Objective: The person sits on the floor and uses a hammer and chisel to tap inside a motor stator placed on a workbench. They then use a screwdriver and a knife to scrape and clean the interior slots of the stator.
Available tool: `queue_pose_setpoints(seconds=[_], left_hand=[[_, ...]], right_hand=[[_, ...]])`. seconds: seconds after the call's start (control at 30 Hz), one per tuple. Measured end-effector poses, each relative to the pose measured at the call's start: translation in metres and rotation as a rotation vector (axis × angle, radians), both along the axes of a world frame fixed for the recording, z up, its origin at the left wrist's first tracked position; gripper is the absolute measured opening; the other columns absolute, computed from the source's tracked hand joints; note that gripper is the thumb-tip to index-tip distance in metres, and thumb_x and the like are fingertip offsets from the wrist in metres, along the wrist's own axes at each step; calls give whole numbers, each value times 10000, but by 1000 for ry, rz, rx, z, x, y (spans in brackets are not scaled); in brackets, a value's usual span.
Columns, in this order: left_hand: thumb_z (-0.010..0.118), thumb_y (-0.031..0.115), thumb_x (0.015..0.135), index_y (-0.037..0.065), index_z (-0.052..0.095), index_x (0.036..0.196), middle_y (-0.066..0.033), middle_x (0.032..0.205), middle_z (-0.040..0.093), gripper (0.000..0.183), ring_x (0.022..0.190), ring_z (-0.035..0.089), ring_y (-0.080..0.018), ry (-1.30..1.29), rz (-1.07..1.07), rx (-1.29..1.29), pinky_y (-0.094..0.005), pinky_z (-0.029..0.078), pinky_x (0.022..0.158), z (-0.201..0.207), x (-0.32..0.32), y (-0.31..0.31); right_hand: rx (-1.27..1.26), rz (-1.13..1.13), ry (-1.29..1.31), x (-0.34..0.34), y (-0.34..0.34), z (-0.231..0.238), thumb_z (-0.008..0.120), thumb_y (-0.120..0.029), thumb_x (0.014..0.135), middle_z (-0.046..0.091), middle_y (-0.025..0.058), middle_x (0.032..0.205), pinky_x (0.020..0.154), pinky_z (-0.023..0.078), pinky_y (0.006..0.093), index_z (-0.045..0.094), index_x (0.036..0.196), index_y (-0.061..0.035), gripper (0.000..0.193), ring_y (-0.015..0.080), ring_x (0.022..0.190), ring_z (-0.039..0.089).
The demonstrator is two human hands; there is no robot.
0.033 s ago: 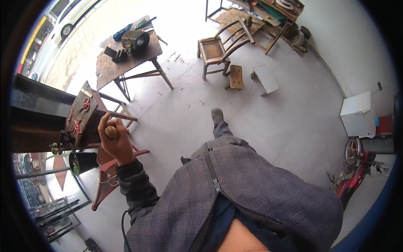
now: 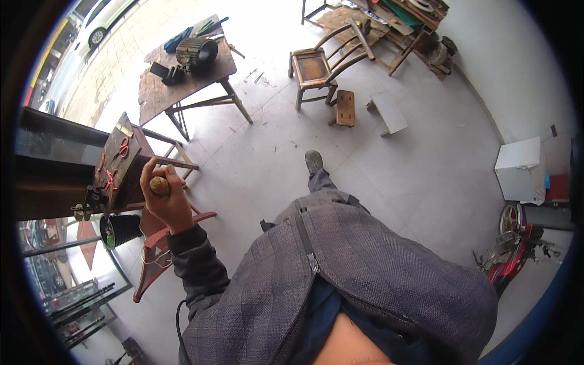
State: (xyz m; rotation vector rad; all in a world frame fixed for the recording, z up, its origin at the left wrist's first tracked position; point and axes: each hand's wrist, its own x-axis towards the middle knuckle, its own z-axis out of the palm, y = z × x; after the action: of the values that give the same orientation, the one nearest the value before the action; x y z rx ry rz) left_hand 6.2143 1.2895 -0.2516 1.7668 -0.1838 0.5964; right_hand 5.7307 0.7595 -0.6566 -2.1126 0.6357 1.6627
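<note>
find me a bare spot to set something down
Widest: the grey floor between the low white bench and the white box. Smaller: the near side of the table, in front of the black block. Crowded: the stand with red scissors, near the left hand.

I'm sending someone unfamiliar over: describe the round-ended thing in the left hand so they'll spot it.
Find the small dark table at far left, with red-handled tools on top. Just right of it, the left hand curls around a tan round-ended thing. Unlike those tools, it is held and shows no red.
</note>
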Motion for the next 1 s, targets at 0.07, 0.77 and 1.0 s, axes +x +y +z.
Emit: queue_pose_setpoints(seconds=[0.07, 0.77, 1.0], left_hand=[[683, -58, 1000, 17, 583, 1381, -54, 924, 652, 401, 678, 588, -76, 20, 65, -89, -218, 530, 586, -11, 48, -33], [646, 10, 1041, 15, 575, 1337, -112, 1034, 756, 304, 652, 641, -90, 244, 463, -231, -201, 486, 527, -111, 493, -51], [676, 24, 1038, 11, 583, 1284, -150, 1154, 778, 263, 672, 684, -111, 253, 381, -409, -193, 481, 502, -141, 630, -37]], right_hand=[[20, 70, -9, 82, -31, -26, 687, -457, 913, 763, 189, 1226, 996, 569, 492, 806, 1174, -141, 427, 377, 1154, 723], [72, 466, -447, 957, -99, 38, 708, -478, 948, 789, 153, 1145, 993, 561, 453, 800, 1200, -176, 403, 351, 1140, 731], [-81, 373, -354, 1056, -193, 26, 719, -401, 949, 788, 177, 1187, 986, 579, 435, 776, 1284, -148, 424, 325, 1119, 750]])
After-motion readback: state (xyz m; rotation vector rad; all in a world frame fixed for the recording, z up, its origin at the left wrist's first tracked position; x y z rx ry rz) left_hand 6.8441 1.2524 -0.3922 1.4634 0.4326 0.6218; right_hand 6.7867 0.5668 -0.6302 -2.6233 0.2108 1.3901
